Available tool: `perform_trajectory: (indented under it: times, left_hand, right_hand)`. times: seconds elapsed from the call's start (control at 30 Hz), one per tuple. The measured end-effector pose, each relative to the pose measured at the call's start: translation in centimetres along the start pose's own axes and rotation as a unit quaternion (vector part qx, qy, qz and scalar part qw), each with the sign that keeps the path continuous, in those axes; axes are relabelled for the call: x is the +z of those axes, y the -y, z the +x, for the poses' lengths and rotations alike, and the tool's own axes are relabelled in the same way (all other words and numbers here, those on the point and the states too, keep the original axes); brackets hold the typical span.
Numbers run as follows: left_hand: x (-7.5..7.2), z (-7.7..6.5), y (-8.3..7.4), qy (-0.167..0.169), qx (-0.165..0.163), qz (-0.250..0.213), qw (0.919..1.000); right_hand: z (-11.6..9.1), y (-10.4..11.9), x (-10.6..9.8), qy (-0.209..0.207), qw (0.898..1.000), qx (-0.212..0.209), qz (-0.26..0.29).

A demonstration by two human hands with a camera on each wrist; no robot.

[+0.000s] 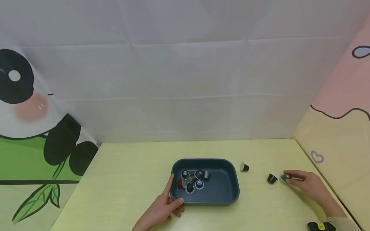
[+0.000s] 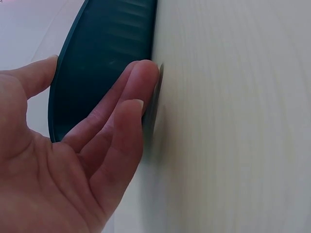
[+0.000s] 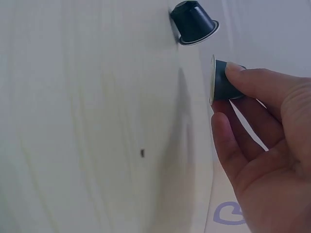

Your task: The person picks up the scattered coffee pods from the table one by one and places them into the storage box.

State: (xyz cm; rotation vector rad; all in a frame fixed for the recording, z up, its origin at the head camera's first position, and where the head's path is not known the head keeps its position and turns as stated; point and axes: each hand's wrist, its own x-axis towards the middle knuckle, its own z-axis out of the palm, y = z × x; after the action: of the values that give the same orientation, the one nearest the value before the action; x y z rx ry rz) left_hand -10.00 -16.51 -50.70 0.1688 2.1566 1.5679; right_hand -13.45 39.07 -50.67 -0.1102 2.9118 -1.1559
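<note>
My right hand [image 1: 310,186] pinches a dark coffee capsule [image 3: 226,80] between thumb and fingers, its pale lid facing sideways. Close beside it, another dark capsule [image 1: 272,178] lies tipped on the table. A third, black capsule [image 1: 245,167] lies on its side nearer the tray. At the near left corner of the dark blue tray [image 1: 222,189], my left hand [image 1: 159,207] rests with its index finger along the left rim and thumb at the front rim. Its other fingers lie loosely against the tray's outer wall [image 2: 92,92]. Several capsules [image 1: 199,184] sit clustered in the tray's left half.
The pale wooden table [image 1: 124,179] runs back to a white cloth wall [image 1: 185,80]. Close by the right hand stands a side panel [image 1: 332,141] in yellow and pink. A green and white printed panel [image 1: 29,154] borders the left.
</note>
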Motion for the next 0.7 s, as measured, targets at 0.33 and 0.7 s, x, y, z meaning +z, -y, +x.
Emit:
perform_trajectory:
  times: [0.33,0.7]
  left_hand:
    - [0.0,-0.1,-0.2,0.001,0.001,0.005,1.0000]
    - [0.0,-0.1,-0.3,0.003,0.006,0.002,1.0000]
  right_hand:
    - [0.1,1.2,-1.0,-0.001,1.000,-0.012,0.017]
    - [0.0,3.1,-1.6,0.012,0.997,-0.014,0.069]
